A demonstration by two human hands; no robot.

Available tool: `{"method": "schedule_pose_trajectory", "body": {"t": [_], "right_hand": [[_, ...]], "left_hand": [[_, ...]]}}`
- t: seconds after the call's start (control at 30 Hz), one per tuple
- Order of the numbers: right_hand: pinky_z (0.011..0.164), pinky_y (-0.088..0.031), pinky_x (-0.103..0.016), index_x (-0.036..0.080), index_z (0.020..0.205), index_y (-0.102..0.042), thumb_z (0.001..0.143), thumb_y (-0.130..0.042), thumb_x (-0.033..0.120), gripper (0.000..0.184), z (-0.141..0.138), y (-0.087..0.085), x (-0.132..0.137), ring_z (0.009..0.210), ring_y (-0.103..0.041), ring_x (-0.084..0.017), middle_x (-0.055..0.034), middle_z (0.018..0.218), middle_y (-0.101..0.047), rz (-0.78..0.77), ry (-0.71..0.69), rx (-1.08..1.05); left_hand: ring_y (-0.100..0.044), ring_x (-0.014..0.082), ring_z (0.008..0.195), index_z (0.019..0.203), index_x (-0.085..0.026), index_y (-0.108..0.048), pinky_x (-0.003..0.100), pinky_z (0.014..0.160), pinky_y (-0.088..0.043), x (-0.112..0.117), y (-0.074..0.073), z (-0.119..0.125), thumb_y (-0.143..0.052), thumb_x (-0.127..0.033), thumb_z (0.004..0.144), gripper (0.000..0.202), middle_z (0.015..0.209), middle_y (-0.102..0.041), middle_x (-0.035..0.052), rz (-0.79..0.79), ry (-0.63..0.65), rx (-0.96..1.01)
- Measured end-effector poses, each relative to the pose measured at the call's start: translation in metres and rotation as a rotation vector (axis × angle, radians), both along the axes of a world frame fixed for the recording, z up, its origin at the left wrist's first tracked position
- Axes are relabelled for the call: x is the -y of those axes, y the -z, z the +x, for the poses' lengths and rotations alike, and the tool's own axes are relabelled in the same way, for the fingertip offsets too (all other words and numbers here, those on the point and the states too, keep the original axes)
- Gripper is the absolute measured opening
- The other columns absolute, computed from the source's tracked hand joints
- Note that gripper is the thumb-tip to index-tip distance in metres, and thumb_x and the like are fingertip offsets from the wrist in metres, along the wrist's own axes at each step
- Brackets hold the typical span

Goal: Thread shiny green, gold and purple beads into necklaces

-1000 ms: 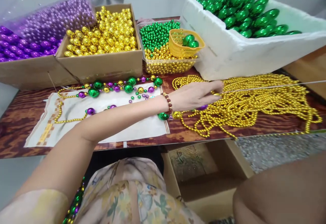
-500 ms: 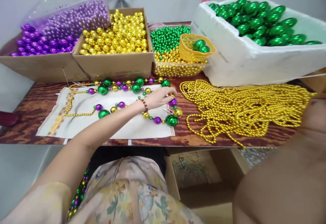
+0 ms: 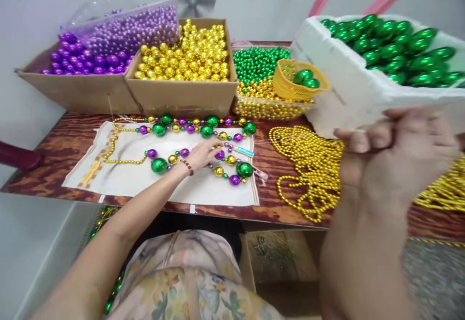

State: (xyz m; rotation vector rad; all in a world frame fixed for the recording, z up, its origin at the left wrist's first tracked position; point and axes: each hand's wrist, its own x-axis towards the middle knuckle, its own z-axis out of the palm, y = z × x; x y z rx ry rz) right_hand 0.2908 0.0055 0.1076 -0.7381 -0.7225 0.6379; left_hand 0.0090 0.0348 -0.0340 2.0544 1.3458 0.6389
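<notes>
My left hand (image 3: 205, 155), with a brown bead bracelet at the wrist, is closed in a pinch at the strung beads over the white cloth (image 3: 127, 184). It touches the bead necklace (image 3: 159, 166) of green, purple and gold beads with small gold beads at its left end. My right hand (image 3: 399, 150) is raised at the right, large and blurred, its fingers curled together. A thin thread (image 3: 265, 141) runs from the beads toward it; where they meet is hard to make out. A small blue tag (image 3: 244, 152) lies by the beads.
Behind stand boxes of purple beads (image 3: 90, 63) and gold beads (image 3: 189, 53), a tub of small beads (image 3: 261, 65), a yellow basket (image 3: 283, 85) and a foam box (image 3: 337, 68) of green beads. Gold bead strands (image 3: 305, 165) lie to the right. A pale pink tool (image 3: 260, 173) lies near the cloth.
My left hand has moved left along the necklace, uncovering the blue tag and beads. My right hand has come up into view from the right edge. The view has shifted a little.
</notes>
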Motion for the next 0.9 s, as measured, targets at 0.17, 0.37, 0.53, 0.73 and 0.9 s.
{"method": "schedule_pose_trajectory", "body": {"t": [0.17,0.37,0.53,0.73,0.9], "right_hand": [[0.041,-0.054,-0.023,0.015,0.071,-0.065,0.085,-0.066,0.023,0.016,-0.017,0.013,0.003,0.032,-0.033,-0.005,0.0106,0.041,-0.04,0.068,-0.049,0.133],[0.058,-0.063,-0.036,0.017,0.079,-0.066,0.081,-0.058,0.02,0.009,-0.02,0.021,0.007,0.038,-0.041,-0.007,0.0092,0.047,-0.046,0.016,-0.093,0.147],[0.068,-0.064,-0.04,0.019,0.089,-0.071,0.076,-0.063,0.017,0.015,-0.022,0.023,0.018,0.048,-0.051,-0.01,0.0074,0.055,-0.052,-0.042,-0.191,0.227],[0.06,-0.061,-0.034,0.017,0.094,-0.073,0.08,-0.072,0.022,0.014,-0.028,0.025,0.024,0.054,-0.063,-0.014,0.0025,0.059,-0.064,-0.017,-0.24,0.257],[0.048,-0.056,-0.026,0.017,0.086,-0.074,0.08,-0.072,0.019,0.007,-0.032,0.028,0.026,0.052,-0.063,-0.012,0.0015,0.06,-0.068,-0.044,-0.196,0.235]], "left_hand": [[-0.068,0.0204,0.093,0.108,-0.02,-0.066,0.032,0.087,-0.053,0.014,0.02,0.0,-0.052,-0.025,0.094,0.021,0.106,-0.073,0.0053,-0.065,-0.149,0.15],[-0.07,0.0169,0.082,0.107,-0.017,-0.063,0.029,0.073,-0.057,0.035,0.037,0.018,-0.047,-0.026,0.096,0.021,0.104,-0.073,0.0068,-0.183,-0.246,0.125],[-0.067,0.0217,0.1,0.103,-0.018,-0.065,0.035,0.091,-0.054,0.032,0.029,0.015,-0.05,-0.018,0.09,0.02,0.11,-0.071,0.0084,-0.161,-0.212,-0.053],[-0.064,0.0252,0.108,0.101,-0.022,-0.069,0.038,0.096,-0.049,0.025,0.009,0.007,-0.049,-0.02,0.09,0.024,0.115,-0.067,0.0085,-0.123,-0.132,-0.304],[-0.065,0.0247,0.105,0.101,-0.022,-0.073,0.035,0.091,-0.05,0.021,0.005,0.004,-0.049,-0.025,0.093,0.026,0.116,-0.066,0.0084,-0.124,-0.074,-0.427]]}}
